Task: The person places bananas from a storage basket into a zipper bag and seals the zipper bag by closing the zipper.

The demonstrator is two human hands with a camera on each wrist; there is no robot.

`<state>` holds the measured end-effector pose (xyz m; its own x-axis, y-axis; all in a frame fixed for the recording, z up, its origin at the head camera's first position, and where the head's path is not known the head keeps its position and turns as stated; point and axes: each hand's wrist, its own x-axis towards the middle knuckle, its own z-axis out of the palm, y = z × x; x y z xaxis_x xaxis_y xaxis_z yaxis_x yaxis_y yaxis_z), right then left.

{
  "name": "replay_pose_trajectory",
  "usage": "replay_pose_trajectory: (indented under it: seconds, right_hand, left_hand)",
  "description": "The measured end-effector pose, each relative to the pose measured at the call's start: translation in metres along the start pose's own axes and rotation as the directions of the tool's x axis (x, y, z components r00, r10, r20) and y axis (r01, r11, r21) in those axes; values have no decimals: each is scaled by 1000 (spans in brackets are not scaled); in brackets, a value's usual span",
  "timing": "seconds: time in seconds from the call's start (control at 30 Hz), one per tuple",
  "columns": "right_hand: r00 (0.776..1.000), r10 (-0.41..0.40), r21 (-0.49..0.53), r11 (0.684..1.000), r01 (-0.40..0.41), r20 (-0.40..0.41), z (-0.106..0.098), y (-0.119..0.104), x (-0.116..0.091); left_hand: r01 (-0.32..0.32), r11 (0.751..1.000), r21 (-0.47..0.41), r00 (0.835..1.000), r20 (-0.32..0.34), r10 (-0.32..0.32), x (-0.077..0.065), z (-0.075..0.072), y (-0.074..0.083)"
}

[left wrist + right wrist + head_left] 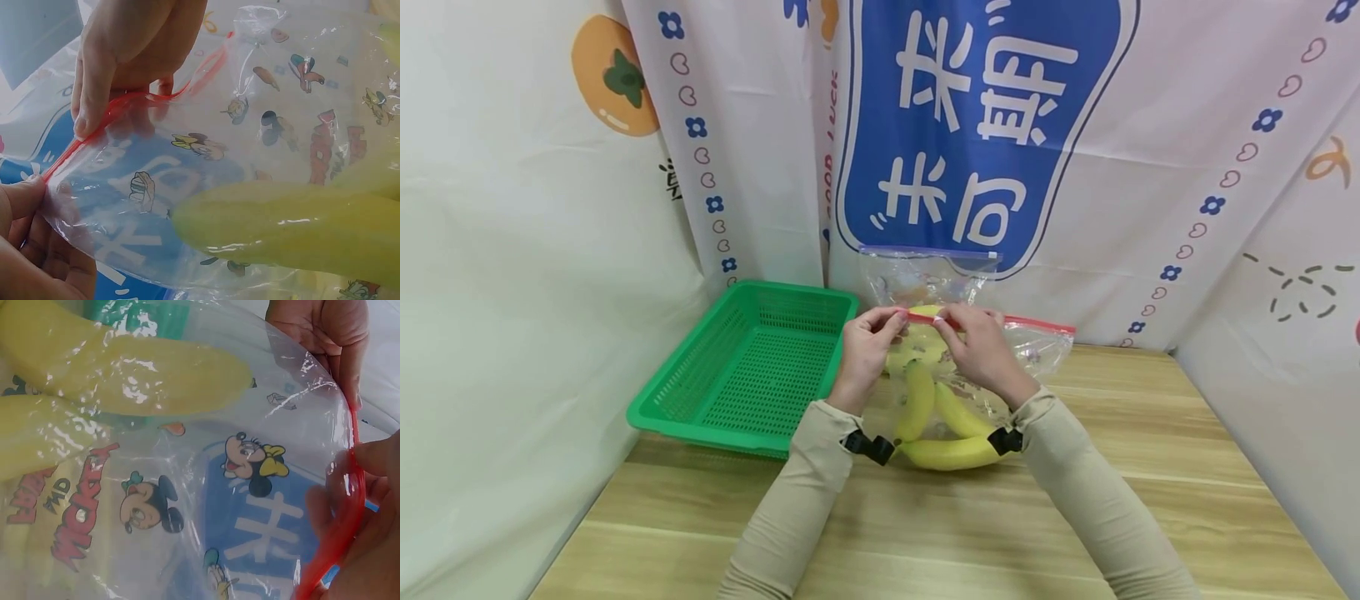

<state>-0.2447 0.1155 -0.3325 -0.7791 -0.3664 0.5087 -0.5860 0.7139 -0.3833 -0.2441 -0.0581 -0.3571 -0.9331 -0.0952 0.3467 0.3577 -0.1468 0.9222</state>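
A clear zip bag (1039, 354) with a red zip strip (1037, 324) and printed cartoon figures hangs upright from both hands. Inside it lie bananas (953, 454), seen through the film in all views. At the strip's left end my left hand (865, 354) pinches the edge between thumb and fingers. A short way to the right, my right hand (983, 350) pinches the same strip, its thumb on the near side and fingers behind, as the left wrist view shows with the right hand (134, 50) at the top. Whether the strip is sealed between the hands is unclear.
Behind stands a second clear bag (910, 283) with a purple zip strip, partly hidden. To the left is a green perforated basket (847, 321) on the wooden table (910, 533). A printed cloth (760, 167) hangs behind the table.
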Motion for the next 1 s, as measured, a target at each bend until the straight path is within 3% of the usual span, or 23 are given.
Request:
replay_pose_trajectory:
  seconds: [0.57,1.0]
  right_hand:
    - [1000,16,-3,1000,-16,-9,-7,18,-15]
    - [999,16,-8,1000,-16,-34,-17,31,-24]
  left_hand:
    - [-25,1000,-7,999,-22,25,-3,1,-1]
    - [-55,998,2,998,4,55,-4,-2,-2]
